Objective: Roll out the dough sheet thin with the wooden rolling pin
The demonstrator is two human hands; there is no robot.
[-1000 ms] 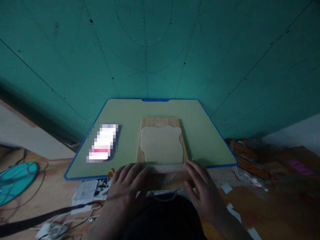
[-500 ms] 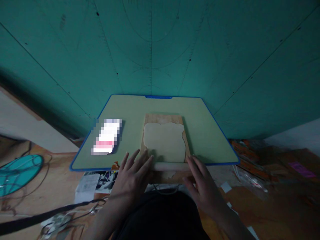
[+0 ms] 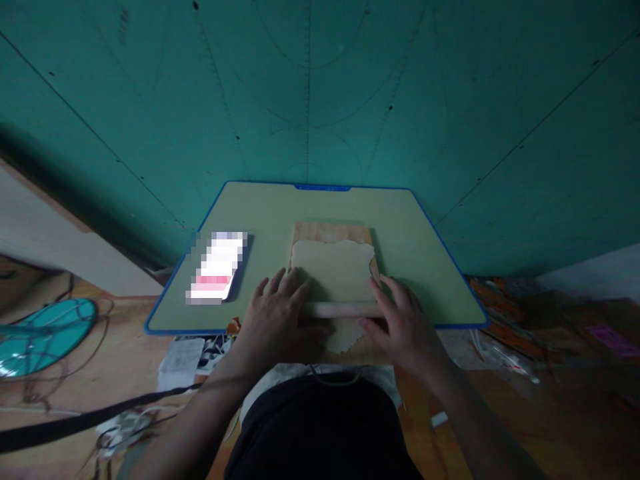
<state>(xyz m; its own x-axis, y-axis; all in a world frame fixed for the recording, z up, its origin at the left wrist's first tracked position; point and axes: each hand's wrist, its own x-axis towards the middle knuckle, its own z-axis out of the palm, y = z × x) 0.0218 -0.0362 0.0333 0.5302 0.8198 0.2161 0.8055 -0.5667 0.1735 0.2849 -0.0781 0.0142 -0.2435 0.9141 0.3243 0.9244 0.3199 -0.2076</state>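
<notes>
A pale rolling pin (image 3: 343, 309) lies crosswise on a flat sheet of dough (image 3: 333, 270) with an uneven edge. Beneath the dough is a wooden board (image 3: 330, 231). My left hand (image 3: 277, 313) covers the pin's left end, fingers over the front and thumb on the near side. At the other end, my right hand (image 3: 400, 313) grips the pin in the same way, its thumb on the near side. Both ends of the pin are hidden under my hands. Some dough shows between the pin and my body.
The board rests on a light green tabletop (image 3: 265, 207) with a blue rim. A phone (image 3: 217, 267) with a lit, blurred screen lies at the left. Behind stands a green wall (image 3: 320, 87). Cables and a teal round item (image 3: 50, 333) are on the floor at left.
The rolling pin and both hands have moved forward, away from my body, over the dough. More dough now shows on the near side of the pin. The camera view has shifted slightly.
</notes>
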